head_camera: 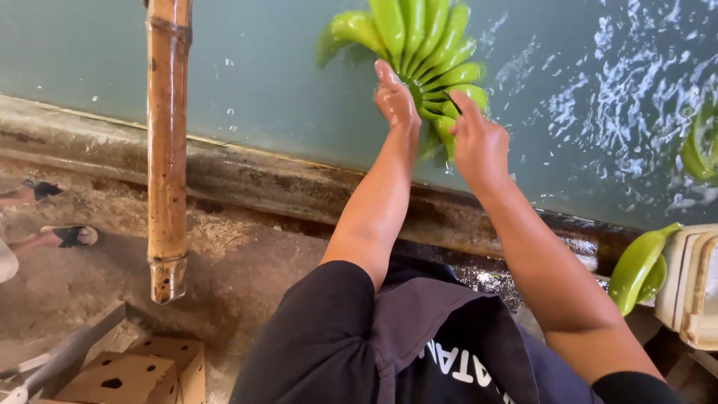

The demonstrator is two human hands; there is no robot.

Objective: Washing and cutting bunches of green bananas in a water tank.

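Dark apron (449,337) nearest; L hand (395,97) + R hand (479,142) grip green banana bunch (426,52), fingers fanning up/away over water.

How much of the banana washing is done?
Done: two bananas rest on the tub's edge, out of the water. In hand: the left hand and right hand grip a green bunch over the water. Left: more bananas float at right.

top of banana bunch (419,45) cut by my frame's upper edge. crown hidden behind left hand (395,97) and right hand (479,142). bamboo pole (167,142) runs off top. second bunch (699,142) clipped at right edge. cardboard box (134,374) cut at bottom. i can't tell what the tool beside it is.
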